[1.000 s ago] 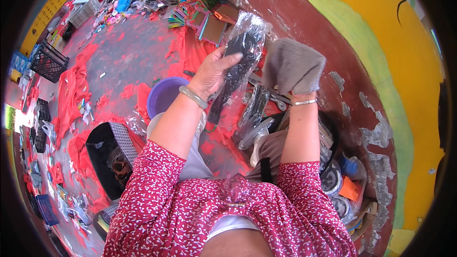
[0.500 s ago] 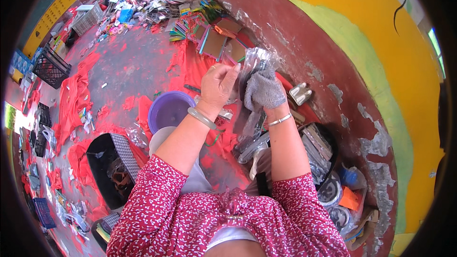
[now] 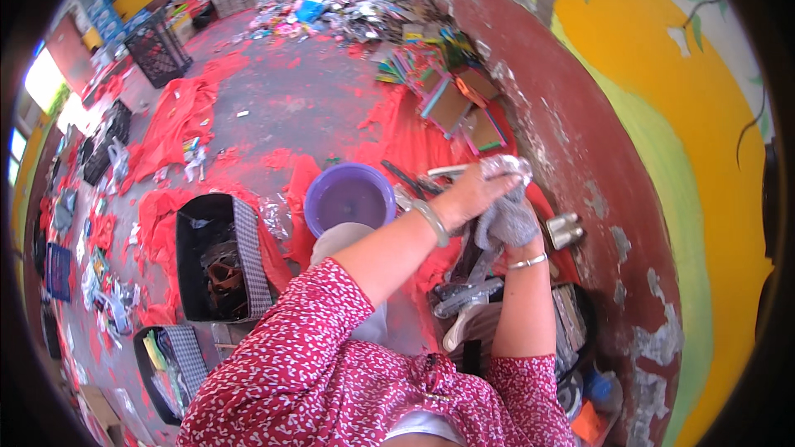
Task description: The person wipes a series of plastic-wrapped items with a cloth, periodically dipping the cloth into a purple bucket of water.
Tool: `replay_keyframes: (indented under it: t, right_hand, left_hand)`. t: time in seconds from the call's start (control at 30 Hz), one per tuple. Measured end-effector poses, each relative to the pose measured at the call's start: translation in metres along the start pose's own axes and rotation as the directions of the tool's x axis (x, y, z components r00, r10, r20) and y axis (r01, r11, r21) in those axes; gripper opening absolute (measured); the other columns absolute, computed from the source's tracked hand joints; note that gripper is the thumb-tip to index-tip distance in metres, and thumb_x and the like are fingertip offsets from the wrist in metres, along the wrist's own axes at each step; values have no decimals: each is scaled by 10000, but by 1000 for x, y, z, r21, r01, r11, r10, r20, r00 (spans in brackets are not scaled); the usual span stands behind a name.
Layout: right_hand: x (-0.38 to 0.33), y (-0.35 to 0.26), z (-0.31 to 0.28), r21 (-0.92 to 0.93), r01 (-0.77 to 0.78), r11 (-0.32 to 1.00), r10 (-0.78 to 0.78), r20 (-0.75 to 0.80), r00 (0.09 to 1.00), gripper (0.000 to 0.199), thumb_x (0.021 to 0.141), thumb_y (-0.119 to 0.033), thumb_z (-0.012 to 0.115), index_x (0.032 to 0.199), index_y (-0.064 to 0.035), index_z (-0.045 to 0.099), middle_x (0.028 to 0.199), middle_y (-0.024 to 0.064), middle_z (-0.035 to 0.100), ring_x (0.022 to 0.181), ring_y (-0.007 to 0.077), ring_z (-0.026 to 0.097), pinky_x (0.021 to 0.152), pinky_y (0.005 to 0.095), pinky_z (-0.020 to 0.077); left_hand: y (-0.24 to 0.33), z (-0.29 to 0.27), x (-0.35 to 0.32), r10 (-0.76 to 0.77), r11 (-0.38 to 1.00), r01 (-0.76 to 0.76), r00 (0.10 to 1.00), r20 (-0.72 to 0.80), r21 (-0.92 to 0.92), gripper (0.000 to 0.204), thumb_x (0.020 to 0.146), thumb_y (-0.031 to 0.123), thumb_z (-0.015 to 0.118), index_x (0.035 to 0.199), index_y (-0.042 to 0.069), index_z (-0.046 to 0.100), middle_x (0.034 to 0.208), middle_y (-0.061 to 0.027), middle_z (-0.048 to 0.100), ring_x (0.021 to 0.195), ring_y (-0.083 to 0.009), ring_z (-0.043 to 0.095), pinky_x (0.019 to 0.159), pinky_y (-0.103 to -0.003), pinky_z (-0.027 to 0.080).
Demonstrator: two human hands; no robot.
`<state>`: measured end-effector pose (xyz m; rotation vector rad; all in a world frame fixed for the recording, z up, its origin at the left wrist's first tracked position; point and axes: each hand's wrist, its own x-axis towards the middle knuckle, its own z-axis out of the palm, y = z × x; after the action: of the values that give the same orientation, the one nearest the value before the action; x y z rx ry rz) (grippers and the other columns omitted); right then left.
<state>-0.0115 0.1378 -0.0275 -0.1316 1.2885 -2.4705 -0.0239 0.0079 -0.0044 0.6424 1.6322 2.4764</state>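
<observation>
On my feed I see a purple basin (image 3: 349, 174) on the grey floor (image 3: 277, 108), with a box with a checked side (image 3: 253, 257) to its left and torn red sheeting (image 3: 172, 126) spread around. Near the top I make out a heap of mixed small goods (image 3: 352, 4), and just below it a spread of bright-edged boards (image 3: 449, 109). A black crate (image 3: 157, 48) stands at upper left, a blue basket (image 3: 58, 271) lower down. Along the right I get a painted wall (image 3: 662, 83), its dark red lower band peeling.
</observation>
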Motion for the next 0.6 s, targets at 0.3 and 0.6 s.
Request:
replay_keyframes:
  t: [0.3, 0.6]
  right_hand:
    - [9, 7, -30, -129, 124, 984, -106, 139, 985, 343, 917, -186, 460, 1231, -49, 454, 1149, 86, 557, 1037, 188, 546, 874, 314, 461]
    - [8, 4, -6, 267, -93, 959, 73, 85, 994, 412, 902, -225, 469, 1262, -30, 424, 1178, 111, 540, 1036, 214, 547, 898, 333, 434]
  left_hand:
    - [14, -5, -7, 232, 921, -226, 973, 19, 318, 331, 966, 235, 402, 1140, -9, 542, 1037, -72, 615, 979, -124, 548, 865, -279, 426]
    - [21, 2, -16, 532, 770, -349, 814, -234, 535, 325, 962, 228, 413, 1136, -11, 546, 1051, -93, 610, 967, -157, 565, 842, -289, 435]
